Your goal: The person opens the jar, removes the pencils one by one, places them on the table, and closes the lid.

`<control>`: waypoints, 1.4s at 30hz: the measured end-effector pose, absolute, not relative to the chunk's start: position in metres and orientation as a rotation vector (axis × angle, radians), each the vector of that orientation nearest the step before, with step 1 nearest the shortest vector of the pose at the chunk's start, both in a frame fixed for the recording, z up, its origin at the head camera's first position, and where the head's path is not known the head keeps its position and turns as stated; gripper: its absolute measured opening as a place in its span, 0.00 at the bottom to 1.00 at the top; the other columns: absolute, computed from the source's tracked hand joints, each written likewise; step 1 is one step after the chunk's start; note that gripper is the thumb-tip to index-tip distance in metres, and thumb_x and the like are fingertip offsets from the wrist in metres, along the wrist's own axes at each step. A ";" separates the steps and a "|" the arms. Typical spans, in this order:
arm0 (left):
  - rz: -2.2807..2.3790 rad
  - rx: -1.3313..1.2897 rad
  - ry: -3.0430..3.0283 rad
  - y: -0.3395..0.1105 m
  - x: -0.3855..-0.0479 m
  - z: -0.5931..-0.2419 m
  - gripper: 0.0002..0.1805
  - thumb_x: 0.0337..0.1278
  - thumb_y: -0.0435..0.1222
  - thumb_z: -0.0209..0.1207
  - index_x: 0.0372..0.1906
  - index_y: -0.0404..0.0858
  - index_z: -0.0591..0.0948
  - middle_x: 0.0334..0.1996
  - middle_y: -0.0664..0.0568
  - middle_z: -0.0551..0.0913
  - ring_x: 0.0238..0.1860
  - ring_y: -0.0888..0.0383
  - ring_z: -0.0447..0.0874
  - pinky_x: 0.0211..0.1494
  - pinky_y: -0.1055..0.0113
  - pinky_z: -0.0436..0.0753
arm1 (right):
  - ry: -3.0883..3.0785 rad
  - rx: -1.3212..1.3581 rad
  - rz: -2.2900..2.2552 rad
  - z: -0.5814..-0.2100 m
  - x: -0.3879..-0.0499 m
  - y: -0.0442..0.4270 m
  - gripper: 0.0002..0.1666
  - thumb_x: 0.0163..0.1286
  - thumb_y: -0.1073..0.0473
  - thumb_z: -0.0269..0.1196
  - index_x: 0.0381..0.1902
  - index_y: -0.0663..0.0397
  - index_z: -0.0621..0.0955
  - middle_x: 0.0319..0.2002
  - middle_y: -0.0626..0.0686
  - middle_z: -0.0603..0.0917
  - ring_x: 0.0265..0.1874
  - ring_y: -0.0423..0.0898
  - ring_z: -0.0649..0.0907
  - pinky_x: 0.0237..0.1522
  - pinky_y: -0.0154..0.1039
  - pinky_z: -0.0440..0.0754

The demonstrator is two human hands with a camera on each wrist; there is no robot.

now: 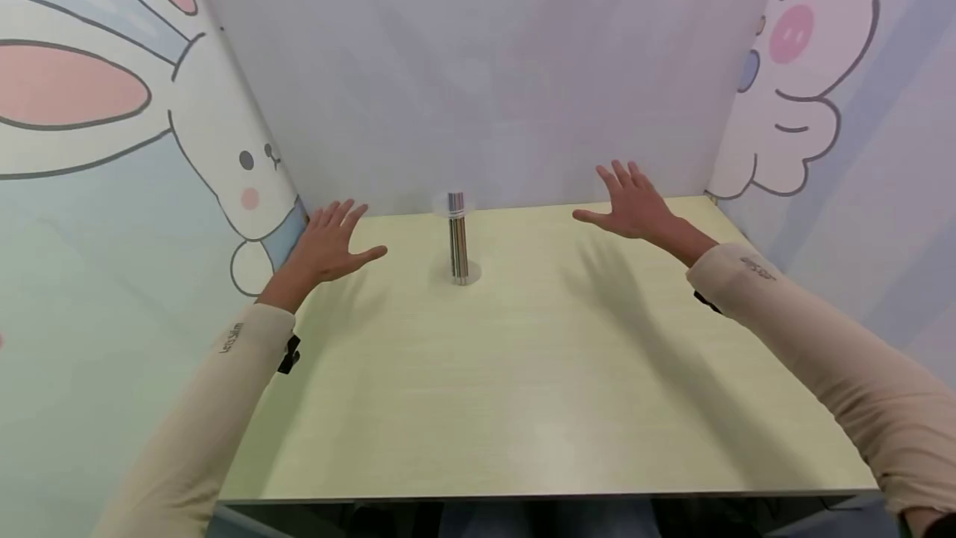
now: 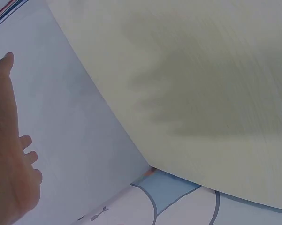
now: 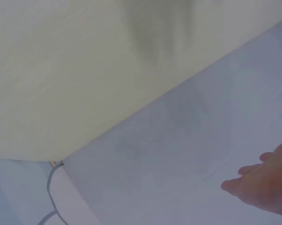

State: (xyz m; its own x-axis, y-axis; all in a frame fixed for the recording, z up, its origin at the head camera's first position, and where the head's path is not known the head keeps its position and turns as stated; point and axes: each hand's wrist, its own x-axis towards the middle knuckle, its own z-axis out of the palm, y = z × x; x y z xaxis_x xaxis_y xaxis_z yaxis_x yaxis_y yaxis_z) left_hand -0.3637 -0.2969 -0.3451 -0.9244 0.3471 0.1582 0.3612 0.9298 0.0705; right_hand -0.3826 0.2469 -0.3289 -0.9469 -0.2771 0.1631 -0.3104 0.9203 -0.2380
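Both hands are held up over the far part of the table, holding nothing. On the left, the left hand (image 1: 329, 246) has its fingers straight and its thumb spread towards the middle. Opposite it, the right hand (image 1: 631, 204) spreads its fingers, the thumb pointing left. Between them, nearer the left hand, stands a slim upright column (image 1: 458, 243) with shiny vertical stripes and clear round discs at top and bottom; its exact kind is unclear. Neither hand touches it. In the wrist views, the left hand (image 2: 11, 154) and right hand (image 3: 265, 180) show only partly, at the edges.
The pale wood-look table (image 1: 508, 372) meets a plain light back wall (image 1: 485, 73). Side panels carry a cartoon rabbit (image 1: 217, 131) on the left and a white cartoon animal (image 1: 814, 48) on the right. Both arms cast shadows on the tabletop.
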 end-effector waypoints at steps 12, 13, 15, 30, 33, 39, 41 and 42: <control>-0.134 -0.540 -2.948 -0.300 -0.363 -0.344 0.55 0.67 0.66 0.55 0.83 0.35 0.52 0.82 0.33 0.48 0.82 0.33 0.40 0.82 0.39 0.38 | -2.955 0.466 0.369 -0.321 -0.383 0.240 0.62 0.71 0.28 0.59 0.84 0.59 0.47 0.82 0.70 0.43 0.81 0.69 0.40 0.79 0.66 0.39; -0.133 -0.540 -2.949 -0.300 -0.363 -0.344 0.55 0.67 0.67 0.55 0.83 0.35 0.52 0.82 0.33 0.48 0.82 0.33 0.40 0.82 0.39 0.38 | -2.958 0.465 0.368 -0.320 -0.382 0.240 0.62 0.71 0.28 0.59 0.84 0.59 0.47 0.82 0.70 0.43 0.81 0.69 0.40 0.79 0.66 0.39; -0.140 -0.544 -2.949 -0.300 -0.363 -0.345 0.55 0.67 0.67 0.55 0.83 0.35 0.51 0.82 0.32 0.48 0.82 0.33 0.41 0.81 0.38 0.39 | -2.964 0.468 0.366 -0.320 -0.383 0.239 0.62 0.71 0.28 0.59 0.84 0.59 0.46 0.82 0.69 0.43 0.81 0.69 0.39 0.78 0.66 0.38; -0.216 -0.585 -2.939 -0.281 -0.361 -0.352 0.60 0.63 0.69 0.57 0.83 0.32 0.49 0.81 0.32 0.50 0.82 0.34 0.43 0.82 0.40 0.41 | -2.976 0.525 0.383 -0.317 -0.379 0.207 0.60 0.72 0.29 0.60 0.83 0.60 0.51 0.82 0.66 0.49 0.82 0.63 0.50 0.77 0.65 0.55; -0.250 -0.592 -2.937 -0.277 -0.362 -0.356 0.61 0.62 0.69 0.57 0.83 0.32 0.49 0.81 0.32 0.50 0.82 0.34 0.44 0.82 0.40 0.41 | -2.967 0.556 0.386 -0.317 -0.377 0.197 0.60 0.72 0.29 0.61 0.83 0.60 0.52 0.82 0.65 0.51 0.82 0.62 0.51 0.77 0.64 0.56; -0.310 -0.578 -2.943 -0.266 -0.361 -0.364 0.63 0.60 0.70 0.60 0.83 0.34 0.48 0.81 0.34 0.52 0.82 0.36 0.46 0.82 0.42 0.45 | -2.953 0.642 0.366 -0.319 -0.375 0.175 0.60 0.72 0.29 0.61 0.83 0.61 0.53 0.83 0.63 0.52 0.82 0.60 0.53 0.78 0.61 0.56; -0.334 -0.581 -2.938 -0.261 -0.360 -0.366 0.63 0.59 0.69 0.61 0.83 0.34 0.48 0.81 0.35 0.53 0.82 0.37 0.47 0.82 0.42 0.47 | -2.945 0.663 0.358 -0.319 -0.374 0.168 0.60 0.72 0.29 0.61 0.83 0.61 0.53 0.83 0.62 0.53 0.81 0.60 0.54 0.78 0.60 0.56; -0.350 -0.586 -2.933 -0.258 -0.360 -0.367 0.63 0.59 0.69 0.62 0.83 0.34 0.49 0.81 0.35 0.53 0.82 0.37 0.48 0.82 0.41 0.48 | -2.941 0.670 0.359 -0.318 -0.374 0.165 0.59 0.72 0.29 0.61 0.83 0.60 0.53 0.82 0.62 0.53 0.81 0.60 0.54 0.78 0.60 0.56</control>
